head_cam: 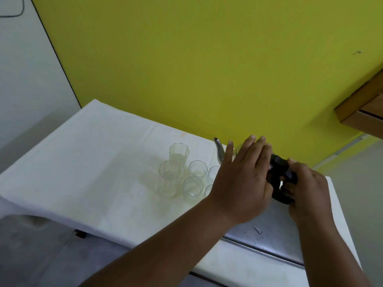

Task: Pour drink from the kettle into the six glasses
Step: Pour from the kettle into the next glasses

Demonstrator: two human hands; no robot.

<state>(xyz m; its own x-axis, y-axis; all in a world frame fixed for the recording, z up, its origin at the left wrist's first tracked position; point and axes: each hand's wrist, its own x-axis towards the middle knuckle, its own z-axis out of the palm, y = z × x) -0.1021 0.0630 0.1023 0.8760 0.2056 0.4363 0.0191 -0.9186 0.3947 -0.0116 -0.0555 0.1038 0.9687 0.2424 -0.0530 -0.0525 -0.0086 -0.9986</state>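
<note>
Beside the glasses (182,172), both hands grip the kettle (278,177) near the table's (103,162) far edge

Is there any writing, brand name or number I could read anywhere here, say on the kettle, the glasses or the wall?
None can be read.
Kettle: only its metal spout and black handle show; the hands cover its body, so any label there is hidden.
Glasses: clear, no print visible.
White cloth: plain, only faint stains.
Yellow wall: bare, apart from a small dark mark at the right, too small to tell as writing.
</note>
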